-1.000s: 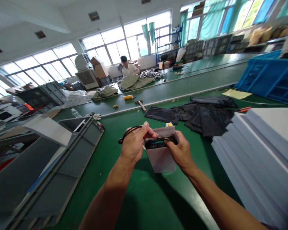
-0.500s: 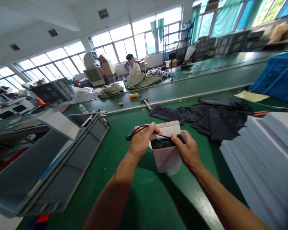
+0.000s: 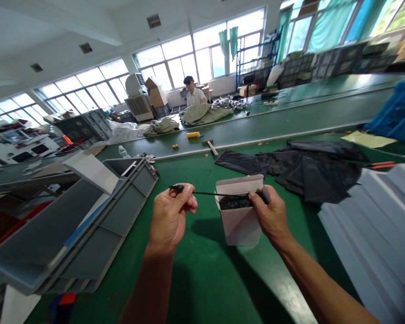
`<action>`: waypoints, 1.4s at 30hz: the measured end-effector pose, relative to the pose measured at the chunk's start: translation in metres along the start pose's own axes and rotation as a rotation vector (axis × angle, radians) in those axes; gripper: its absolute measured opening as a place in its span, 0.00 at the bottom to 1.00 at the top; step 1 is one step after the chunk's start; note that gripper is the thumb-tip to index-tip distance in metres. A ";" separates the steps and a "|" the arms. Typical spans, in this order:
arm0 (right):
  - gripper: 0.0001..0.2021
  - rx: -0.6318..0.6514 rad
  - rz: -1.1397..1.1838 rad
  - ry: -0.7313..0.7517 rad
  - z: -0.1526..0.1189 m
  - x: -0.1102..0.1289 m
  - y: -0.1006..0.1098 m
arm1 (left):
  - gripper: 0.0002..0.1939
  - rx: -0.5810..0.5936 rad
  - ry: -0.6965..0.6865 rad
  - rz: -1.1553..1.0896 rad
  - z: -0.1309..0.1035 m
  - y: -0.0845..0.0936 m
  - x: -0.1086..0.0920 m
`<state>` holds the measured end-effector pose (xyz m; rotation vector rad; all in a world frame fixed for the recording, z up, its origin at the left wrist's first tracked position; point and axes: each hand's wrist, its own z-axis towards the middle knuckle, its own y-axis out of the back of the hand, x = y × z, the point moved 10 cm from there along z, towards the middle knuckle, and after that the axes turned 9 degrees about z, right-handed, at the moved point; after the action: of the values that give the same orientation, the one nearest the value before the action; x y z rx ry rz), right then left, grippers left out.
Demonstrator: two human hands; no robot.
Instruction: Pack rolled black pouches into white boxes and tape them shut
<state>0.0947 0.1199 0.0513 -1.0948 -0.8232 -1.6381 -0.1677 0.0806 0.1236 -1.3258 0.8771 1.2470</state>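
A thin black cord (image 3: 207,193) runs taut between my two hands, across the mouth of a small white box (image 3: 241,227). My left hand (image 3: 172,211) is closed on the cord's left end, where a small dark knob sticks out past the thumb. My right hand (image 3: 272,209) pinches the cord at the box's right edge, together with a dark piece partly hidden by the fingers. The box stands upright on the green table (image 3: 195,279) with its lid flap raised at the back. Something black lies inside it, its kind unclear.
A grey crate (image 3: 121,216) with white boards stands at left. Black plastic bags (image 3: 310,171) lie behind the box, a hammer (image 3: 212,147) and yellow roll (image 3: 192,134) farther off. Stacked pale sheets (image 3: 374,234) and a blue crate (image 3: 394,112) are at right. A person (image 3: 194,93) sits across the table.
My left hand has moved left, away from the box, drawing the looped cord out straight. My right hand stays by the box's right edge. The view has shifted slightly.
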 end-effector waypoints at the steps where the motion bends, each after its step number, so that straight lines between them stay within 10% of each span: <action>1: 0.13 -0.001 0.000 -0.003 0.000 0.000 0.000 | 0.10 0.041 0.021 -0.047 -0.003 -0.005 -0.002; 8: 0.13 -0.011 -0.024 -0.001 -0.003 0.000 0.003 | 0.11 0.205 0.005 0.051 -0.010 -0.034 -0.006; 13: 0.12 -0.019 -0.016 0.037 -0.003 0.002 0.003 | 0.07 0.016 -0.517 0.950 -0.019 -0.063 -0.011; 17: 0.11 -0.033 -0.032 0.084 -0.002 0.005 0.004 | 0.05 -0.219 -0.670 1.271 -0.028 -0.069 0.001; 23: 0.11 -0.030 -0.027 0.081 -0.001 0.001 0.003 | 0.10 -0.118 -0.861 0.942 -0.027 -0.094 -0.044; 30: 0.11 -0.040 -0.022 0.050 -0.001 -0.001 0.003 | 0.14 0.290 -0.317 0.080 0.038 -0.147 -0.033; 34: 0.12 -0.042 -0.021 0.035 -0.002 0.000 0.003 | 0.16 0.379 -0.280 -0.098 0.050 -0.148 -0.030; 42: 0.11 -0.067 -0.034 0.050 0.001 0.000 0.003 | 0.09 0.094 -0.813 1.074 -0.010 -0.106 -0.025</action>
<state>0.0981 0.1200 0.0515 -1.0871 -0.7634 -1.7256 -0.0681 0.0849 0.1691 -0.0821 1.0163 2.2770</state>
